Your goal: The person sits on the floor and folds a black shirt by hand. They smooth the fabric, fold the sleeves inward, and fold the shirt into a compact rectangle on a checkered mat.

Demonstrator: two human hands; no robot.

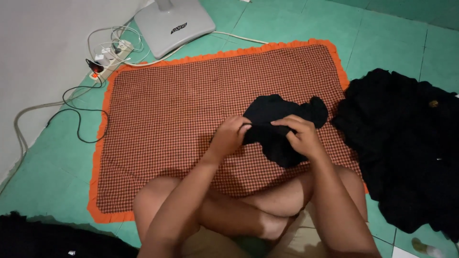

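A small black garment (pixel 282 117) is bunched and held up just above a red checked cloth with an orange frilled edge (pixel 181 110). My left hand (pixel 230 136) pinches its left edge. My right hand (pixel 300 136) grips it from the right, fingers curled over the fabric. The two hands sit close together, with part of the garment hanging below them. My crossed bare legs rest at the near edge of the cloth.
A pile of black clothes (pixel 406 148) lies on the green tiled floor at the right. A white fan base (pixel 173 24) and a power strip with cables (pixel 107 57) sit at the far left by the wall. More dark fabric (pixel 48 241) lies near left.
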